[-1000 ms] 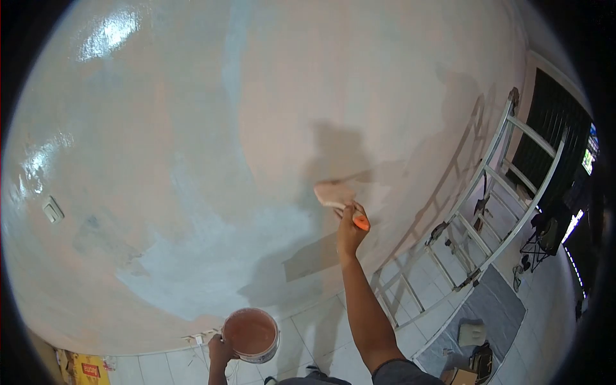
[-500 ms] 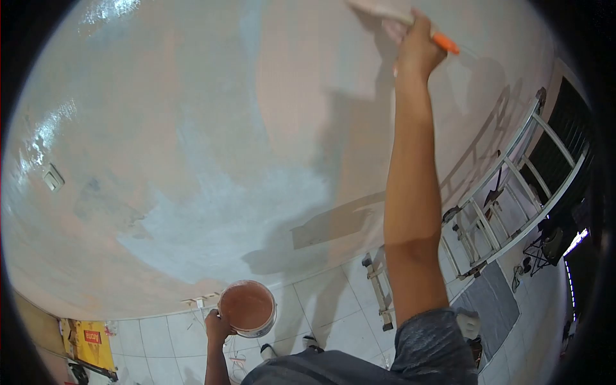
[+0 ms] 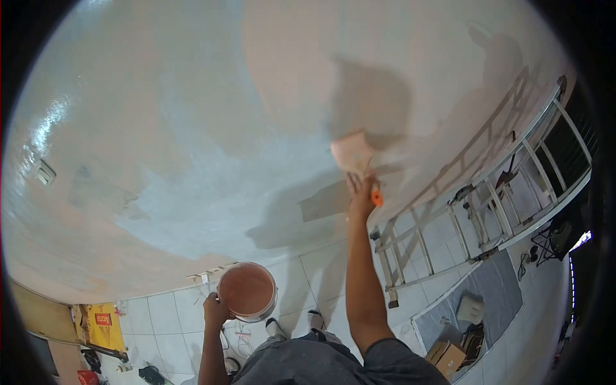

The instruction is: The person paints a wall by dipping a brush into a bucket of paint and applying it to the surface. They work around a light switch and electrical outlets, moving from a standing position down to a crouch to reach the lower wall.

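My right hand [image 3: 362, 191] is closed round the orange-tipped handle of a wide brush [image 3: 352, 151], whose broad head is at the wall. Patches of pinkish, grey and pale blue paint cover the wall [image 3: 212, 147]. Low in the view, my left hand [image 3: 217, 308] grips the left rim of a round bucket [image 3: 246, 290] that holds pinkish-brown paint. The bucket is upright, near the foot of the wall.
A metal ladder [image 3: 532, 224] stands at the right, its lower legs on the white tiled floor [image 3: 163, 314]. A grey sheet [image 3: 494, 279] bears a cardboard box [image 3: 445, 358]. A switch [image 3: 45, 172] is on the wall at the left.
My right hand has come down and to the left with the brush, from high on the wall to its middle, and my arm is more bent. The bucket has shifted slightly up in view.
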Available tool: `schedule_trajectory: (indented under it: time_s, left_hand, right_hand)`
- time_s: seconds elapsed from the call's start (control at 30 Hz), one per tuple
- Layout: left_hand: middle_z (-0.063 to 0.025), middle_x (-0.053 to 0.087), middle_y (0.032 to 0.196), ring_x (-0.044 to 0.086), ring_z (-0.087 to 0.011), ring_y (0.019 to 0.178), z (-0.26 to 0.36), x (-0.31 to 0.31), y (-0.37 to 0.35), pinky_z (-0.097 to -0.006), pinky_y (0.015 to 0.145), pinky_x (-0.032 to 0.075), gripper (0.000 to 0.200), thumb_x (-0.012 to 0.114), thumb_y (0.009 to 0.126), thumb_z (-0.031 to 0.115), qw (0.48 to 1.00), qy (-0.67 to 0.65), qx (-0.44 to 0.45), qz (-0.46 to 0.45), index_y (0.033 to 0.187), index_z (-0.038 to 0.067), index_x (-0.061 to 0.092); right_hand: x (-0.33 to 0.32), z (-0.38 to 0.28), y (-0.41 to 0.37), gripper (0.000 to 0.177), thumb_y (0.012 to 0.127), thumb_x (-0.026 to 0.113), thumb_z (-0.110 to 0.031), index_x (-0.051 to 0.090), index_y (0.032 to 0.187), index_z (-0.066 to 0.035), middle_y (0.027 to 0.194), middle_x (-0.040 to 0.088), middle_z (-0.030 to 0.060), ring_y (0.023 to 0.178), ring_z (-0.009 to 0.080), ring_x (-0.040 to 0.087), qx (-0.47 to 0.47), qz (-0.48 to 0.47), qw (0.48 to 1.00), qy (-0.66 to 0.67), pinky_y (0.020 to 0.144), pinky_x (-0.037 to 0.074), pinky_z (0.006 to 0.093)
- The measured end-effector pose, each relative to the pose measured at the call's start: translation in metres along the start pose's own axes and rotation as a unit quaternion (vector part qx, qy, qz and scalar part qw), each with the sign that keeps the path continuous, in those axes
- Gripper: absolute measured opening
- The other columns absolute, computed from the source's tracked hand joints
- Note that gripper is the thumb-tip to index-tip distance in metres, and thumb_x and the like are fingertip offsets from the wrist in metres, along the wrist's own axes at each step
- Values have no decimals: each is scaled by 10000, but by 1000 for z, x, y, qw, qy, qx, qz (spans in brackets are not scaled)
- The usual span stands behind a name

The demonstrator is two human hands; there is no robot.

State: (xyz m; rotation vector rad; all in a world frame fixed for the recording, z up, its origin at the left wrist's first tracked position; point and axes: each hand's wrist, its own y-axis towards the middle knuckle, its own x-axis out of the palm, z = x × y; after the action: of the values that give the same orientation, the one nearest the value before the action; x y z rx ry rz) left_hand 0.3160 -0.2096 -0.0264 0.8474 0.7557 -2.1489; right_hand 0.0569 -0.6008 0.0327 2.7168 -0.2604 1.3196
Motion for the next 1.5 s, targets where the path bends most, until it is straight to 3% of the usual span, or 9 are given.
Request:
schedule_trajectory:
  time_s: [0.17, 0.37, 0.67, 0.83, 0.97, 1.07, 1.2, 1.4, 1.5]
  left_hand:
    - [-237, 646, 718, 665, -345, 670, 2, 0, 4, -414, 590, 505, 361, 614, 821, 280, 999, 41, 24, 19, 915, -68, 613]
    - [-229, 644, 710, 664, -333, 660, -1, 0, -2, -405, 590, 503, 363, 607, 827, 282, 1000, 6, 3, 14, 927, -67, 609]
    - [-228, 651, 735, 669, -337, 699, -7, -4, 4, -397, 612, 506, 402, 606, 835, 316, 999, 25, 20, -2, 916, -77, 605]
    - [-234, 648, 722, 673, -307, 615, -2, -14, 3, -373, 529, 522, 370, 592, 852, 271, 999, -23, 46, 8, 947, -87, 593]
    - [-236, 644, 709, 658, -271, 520, 5, -34, 5, -347, 423, 513, 314, 562, 867, 193, 995, -67, 65, -21, 978, -101, 573]
    - [-218, 658, 734, 663, -268, 617, 7, -46, 9, -360, 519, 491, 292, 586, 814, 170, 995, -97, 11, -34, 984, -68, 591]
    - [-221, 654, 732, 661, -263, 613, 4, -46, 18, -360, 521, 491, 284, 588, 816, 176, 991, -126, 16, -33, 964, -66, 581]
    - [-255, 617, 664, 649, -310, 525, -16, -32, 38, -381, 492, 512, 297, 568, 853, 210, 980, -55, 184, 50, 846, -86, 545]
    - [-254, 621, 674, 650, -366, 610, 13, -47, 23, -433, 546, 506, 262, 565, 829, 166, 980, -163, 108, -25, 903, -82, 527]
  right_hand:
    - [-59, 51, -23, 383, 942, 514, -212, 435, 1258, -10, 1206, 529, 147, 1020, 337, 594, 32, 102, 993, -55, 883, 525, 419]
    - [63, -20, -3, 280, 916, 592, -266, 588, 997, 2, 947, 581, 46, 803, 141, 576, -18, 60, 992, -111, 781, 521, 316]
    - [233, -173, 14, 436, 931, 469, -236, 403, 1261, 42, 1294, 466, 173, 1102, 339, 550, -220, -179, 959, -19, 905, 507, 453]
    - [156, -95, 26, 539, 947, 472, -333, 341, 1356, -8, 1347, 432, 136, 1233, 356, 447, -142, -121, 982, -10, 992, 422, 504]
    - [34, 0, -23, 422, 937, 512, -268, 412, 1285, -51, 1263, 483, 114, 1111, 350, 534, -17, 19, 999, -26, 918, 483, 482]
    - [-22, 35, -55, 362, 925, 515, -254, 443, 1223, -61, 1208, 510, 128, 1057, 336, 574, 36, 75, 995, -56, 873, 523, 430]
    - [-33, 29, -114, 355, 910, 544, -271, 473, 1186, -58, 1125, 563, 130, 991, 289, 614, 68, 100, 987, -107, 856, 537, 395]
    - [20, -15, -202, 306, 928, 528, -200, 499, 1171, -18, 1107, 569, 128, 936, 255, 627, 60, -50, 969, -234, 840, 545, 392]
    - [48, -41, -241, 262, 927, 526, -162, 544, 1125, 9, 1120, 555, 134, 942, 256, 618, 74, -222, 916, -326, 832, 551, 397]
